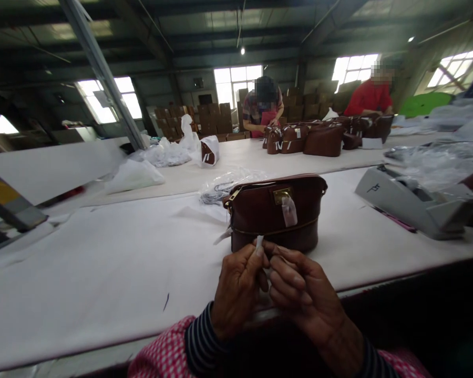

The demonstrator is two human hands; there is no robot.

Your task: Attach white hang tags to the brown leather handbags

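Note:
A dark brown handbag (268, 218) stands upright on the white table, with a gold clasp (283, 196) and a whitish wrap hanging over its front. Just in front of the bag, my left hand (240, 283) pinches a small white strip (259, 241) between thumb and finger. Close beside it on the right is my right hand (299, 289), its fingers curled and pressed together near the strip. Whatever lies between the right fingertips is too small to make out.
A grey tape dispenser (413, 202) sits to the right, a pink pen (398, 221) beside it. Clear plastic (220, 191) lies behind the bag. Across the far table (236, 157) are more brown bags (322, 140), with a person (262, 107) and another in red (368, 98) behind.

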